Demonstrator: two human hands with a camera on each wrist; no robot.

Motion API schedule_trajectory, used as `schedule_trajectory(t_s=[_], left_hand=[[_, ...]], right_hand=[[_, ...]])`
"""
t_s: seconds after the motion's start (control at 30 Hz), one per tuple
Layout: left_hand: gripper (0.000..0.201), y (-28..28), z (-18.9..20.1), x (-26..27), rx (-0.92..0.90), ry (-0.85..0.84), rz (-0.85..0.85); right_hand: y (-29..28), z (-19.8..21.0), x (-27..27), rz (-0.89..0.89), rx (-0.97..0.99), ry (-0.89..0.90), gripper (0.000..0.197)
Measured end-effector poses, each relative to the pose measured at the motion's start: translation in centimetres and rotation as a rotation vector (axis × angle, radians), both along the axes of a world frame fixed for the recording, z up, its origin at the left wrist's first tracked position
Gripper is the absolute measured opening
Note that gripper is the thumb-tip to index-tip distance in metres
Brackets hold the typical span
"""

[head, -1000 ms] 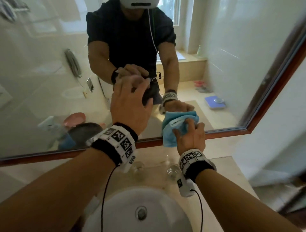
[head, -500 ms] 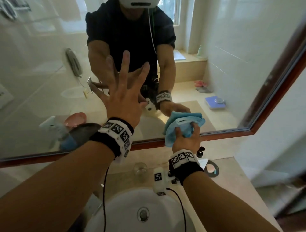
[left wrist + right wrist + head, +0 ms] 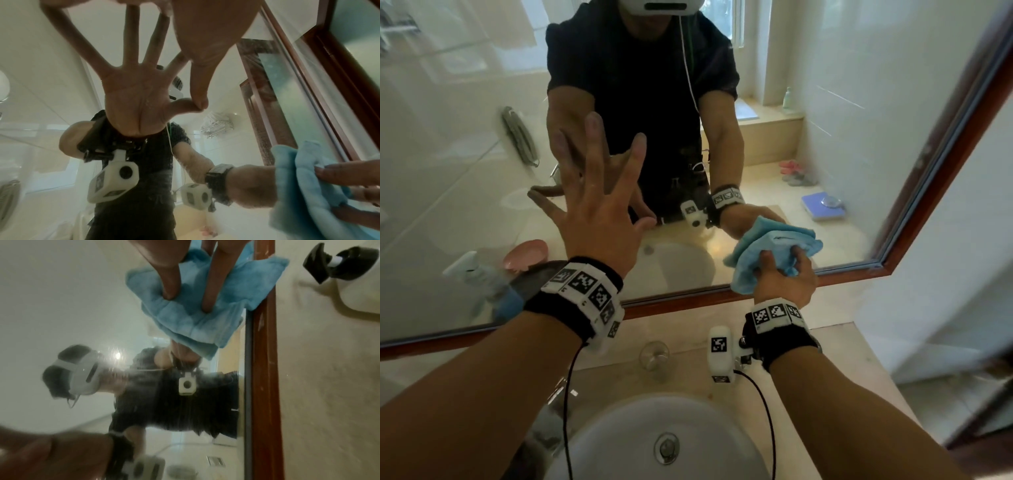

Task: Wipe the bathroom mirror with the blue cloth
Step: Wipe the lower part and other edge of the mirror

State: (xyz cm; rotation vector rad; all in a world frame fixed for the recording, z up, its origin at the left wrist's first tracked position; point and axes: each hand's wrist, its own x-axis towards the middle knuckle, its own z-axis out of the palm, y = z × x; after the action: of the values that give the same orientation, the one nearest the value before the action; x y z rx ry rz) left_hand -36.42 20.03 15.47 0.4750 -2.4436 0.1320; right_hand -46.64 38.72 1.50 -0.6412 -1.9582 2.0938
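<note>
No legible text; wristbands (image 3: 585, 291) show only b/w marker squares.

Two hands (image 3: 599, 219) (image 3: 786, 282), one blue cloth (image 3: 767, 253), one mirror (image 3: 465, 137), one white sink (image 3: 619, 442), one pump bottle (image 3: 337, 264).

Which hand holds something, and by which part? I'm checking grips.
The right hand grips the bunched middle of the blue cloth. The left hand holds nothing.

We're getting soft daylight, seemingly from the window (image 3: 736, 24) reflected in the mirror (image 3: 465, 164). Glare hazes the glass, wrist views run dim and smeared, and edges bow with wide-angle distortion.
</note>
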Motion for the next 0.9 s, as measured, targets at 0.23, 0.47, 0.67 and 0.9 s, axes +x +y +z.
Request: schedule_trajectory(t_s=[0.23, 0.47, 0.67, 0.9], left_hand=[[0.113, 0.5, -0.4, -0.3, 0.004, 0.035, 0.007], [0.110, 2.3, -0.6, -1.2, 0.088, 0.070, 0.036], [0.119, 2.7, -1.5, -1.9, 0.088, 0.136, 0.034], [0.122, 3.3, -1.4, -2.1, 0.134, 0.116, 0.049]], right_hand=[[7.9, 1.3, -4.2, -0.085, 0.152, -0.023, 0.058], [12.7, 2.3, -6.9, -0.085, 0.247, 0.015, 0.057], [15.3, 2.7, -7.8, -0.085, 0.289, 0.071, 0.053], [15.5, 5.3, -8.0, -0.058, 0.282, 0.255, 0.051]])
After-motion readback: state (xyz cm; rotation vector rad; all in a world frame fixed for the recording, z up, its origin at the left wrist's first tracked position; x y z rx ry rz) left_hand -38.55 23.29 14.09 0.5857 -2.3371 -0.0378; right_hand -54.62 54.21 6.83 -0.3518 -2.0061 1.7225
